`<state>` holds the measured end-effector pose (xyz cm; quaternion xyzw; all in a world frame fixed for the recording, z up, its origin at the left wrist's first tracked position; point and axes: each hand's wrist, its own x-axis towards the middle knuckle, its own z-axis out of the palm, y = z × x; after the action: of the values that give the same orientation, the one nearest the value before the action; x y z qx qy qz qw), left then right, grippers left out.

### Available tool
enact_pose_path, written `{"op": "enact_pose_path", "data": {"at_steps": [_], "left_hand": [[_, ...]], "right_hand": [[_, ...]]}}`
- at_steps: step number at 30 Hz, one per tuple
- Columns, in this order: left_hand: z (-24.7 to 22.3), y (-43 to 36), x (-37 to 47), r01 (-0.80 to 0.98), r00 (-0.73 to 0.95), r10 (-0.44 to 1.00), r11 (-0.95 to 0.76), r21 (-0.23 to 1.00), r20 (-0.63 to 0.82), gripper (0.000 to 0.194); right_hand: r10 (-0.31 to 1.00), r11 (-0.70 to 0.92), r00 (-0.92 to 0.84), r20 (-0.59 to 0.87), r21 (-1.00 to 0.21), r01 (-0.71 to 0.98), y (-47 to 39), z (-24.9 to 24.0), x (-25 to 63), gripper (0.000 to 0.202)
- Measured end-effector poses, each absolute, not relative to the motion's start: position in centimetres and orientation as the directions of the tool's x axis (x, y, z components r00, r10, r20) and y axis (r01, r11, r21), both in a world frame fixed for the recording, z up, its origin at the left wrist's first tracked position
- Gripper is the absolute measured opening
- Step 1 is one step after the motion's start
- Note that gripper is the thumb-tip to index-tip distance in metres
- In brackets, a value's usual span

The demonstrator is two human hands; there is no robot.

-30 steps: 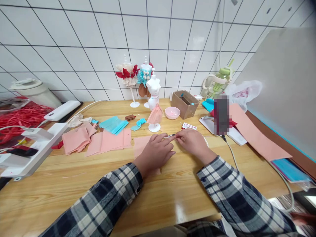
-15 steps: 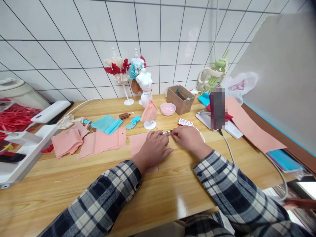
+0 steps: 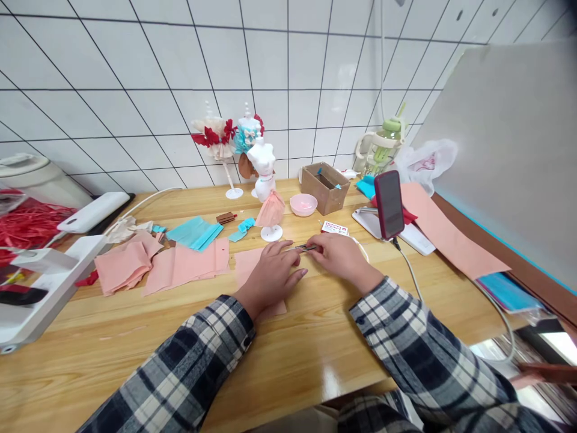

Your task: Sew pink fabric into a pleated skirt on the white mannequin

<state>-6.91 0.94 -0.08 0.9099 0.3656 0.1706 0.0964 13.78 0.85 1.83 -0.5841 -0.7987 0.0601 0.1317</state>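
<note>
My left hand (image 3: 274, 273) lies palm down with its fingers spread over a flat pink paper piece (image 3: 246, 261) on the wooden table. Just to its right, my right hand (image 3: 340, 257) pinches a small dark metal tool (image 3: 306, 247), whose tip reaches toward my left fingertips. What kind of tool it is, I cannot make out. Behind my hands stands a white mini mannequin (image 3: 262, 162) with a pink paper skirt (image 3: 270, 209) around its lower part. A white-and-red small box (image 3: 334, 228) lies behind my right hand.
Pink sheets (image 3: 189, 264) and blue paper (image 3: 195, 233) lie left. A pink bowl (image 3: 303, 205) and brown box (image 3: 331, 195) stand behind. At right are a phone (image 3: 389, 204) on a stand and a long pink strip (image 3: 455, 234). Two dressed mannequins stand near the tiled wall.
The view has shifted slightly, and the objects sit a little lower in it. My hands keep nearly the same places, with the tool still between them.
</note>
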Motion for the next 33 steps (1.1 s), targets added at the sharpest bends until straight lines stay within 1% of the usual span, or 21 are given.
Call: {"op": "enact_pose_path", "data": {"at_steps": [2, 5, 8, 10, 12, 13, 15, 18, 21, 23, 26, 28, 30, 33], "left_hand": [[-0.2, 1.1, -7.0, 0.648, 0.653, 0.71, -0.704, 0.291, 0.263, 0.019], [-0.5, 1.1, -7.2, 0.651, 0.643, 0.711, -0.703, 0.287, 0.284, 0.019], [-0.7, 1.1, -7.4, 0.635, 0.62, 0.719, -0.694, 0.339, 0.313, 0.02], [-0.5, 1.1, -7.7, 0.636, 0.567, 0.742, -0.67, 0.383, 0.357, 0.02], [0.2, 1.0, -8.7, 0.649, 0.514, 0.758, -0.649, 0.396, 0.4, 0.019], [0.7, 0.8, -9.4, 0.657, 0.512, 0.756, -0.65, 0.381, 0.407, 0.019], [1.7, 0.3, -11.4, 0.64, 0.596, 0.708, -0.704, 0.308, 0.379, 0.019], [2.5, -1.1, -15.0, 0.631, 0.633, 0.694, -0.719, 0.29, 0.343, 0.019], [2.5, -2.7, -17.7, 0.597, 0.705, 0.671, -0.736, 0.319, 0.229, 0.017], [2.4, -3.6, -18.2, 0.598, 0.716, 0.674, -0.726, 0.34, 0.18, 0.016], [2.7, -4.5, -17.4, 0.628, 0.705, 0.695, -0.704, 0.33, 0.14, 0.019], [3.0, -4.9, -16.6, 0.64, 0.715, 0.692, -0.703, 0.31, 0.093, 0.021], [3.1, -5.2, -15.9, 0.647, 0.73, 0.682, -0.713, 0.27, 0.054, 0.018], [2.8, -5.3, -15.6, 0.629, 0.758, 0.65, -0.751, 0.2, 0.057, 0.017]], "right_hand": [[0.947, 0.32, -0.301, 0.114, -0.231, 0.919, 0.7, 1.7, 13.2, 0.025], [0.957, 0.289, -0.286, 0.049, -0.228, 0.93, 0.7, 1.7, 12.9, 0.028], [0.969, 0.241, -0.246, 0.006, -0.231, 0.943, 0.7, 1.8, 13.0, 0.033], [0.977, 0.208, -0.213, -0.004, -0.208, 0.956, 0.9, 1.8, 13.2, 0.035], [0.984, 0.175, -0.178, 0.005, -0.198, 0.965, 1.0, 1.7, 13.5, 0.037], [0.986, 0.167, -0.166, 0.026, -0.21, 0.963, 1.0, 1.7, 13.6, 0.037], [0.981, 0.177, -0.15, 0.12, -0.262, 0.949, 0.9, 1.6, 13.8, 0.036], [0.936, 0.292, -0.196, 0.291, -0.334, 0.896, 0.1, 1.5, 13.1, 0.033], [0.849, 0.512, -0.395, 0.351, -0.365, 0.778, -1.5, 1.2, 10.8, 0.029], [0.761, 0.649, -0.564, 0.321, -0.378, 0.66, -2.7, 0.9, 9.0, 0.023], [0.674, 0.724, -0.702, 0.23, -0.394, 0.566, -4.1, 0.7, 6.9, 0.017], [0.652, 0.737, -0.737, 0.178, -0.379, 0.56, -4.5, 0.6, 6.3, 0.016], [0.646, 0.743, -0.749, 0.149, -0.346, 0.572, -4.7, 0.6, 6.3, 0.016], [0.65, 0.747, -0.747, 0.142, -0.303, 0.592, -4.8, 0.6, 6.5, 0.017]]}}
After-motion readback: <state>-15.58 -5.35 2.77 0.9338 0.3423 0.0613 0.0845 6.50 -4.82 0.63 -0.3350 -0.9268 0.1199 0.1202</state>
